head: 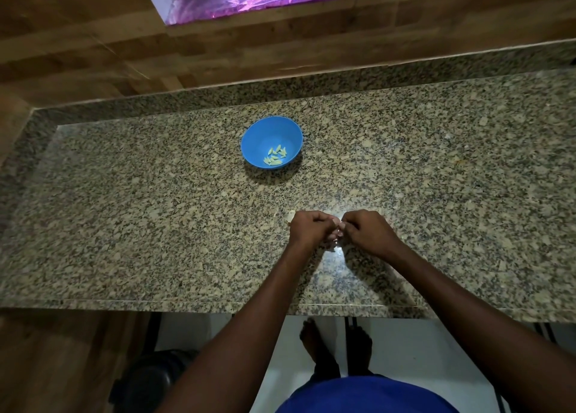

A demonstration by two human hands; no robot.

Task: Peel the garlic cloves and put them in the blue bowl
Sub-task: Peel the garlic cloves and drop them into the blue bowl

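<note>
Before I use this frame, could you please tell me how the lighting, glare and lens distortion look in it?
Head view: dim overall, with a bright glare patch on the granite counter just below the left hand and right hand; the blue bowl casts a soft shadow toward the camera; the wide-angle lens bows the counter edges; whatever the hands hold is too small and washed out to identify.

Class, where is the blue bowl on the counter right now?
In the head view, the blue bowl sits mid-counter, slightly left of centre, beyond both hands and apart from them, with peeled garlic cloves inside.
</note>
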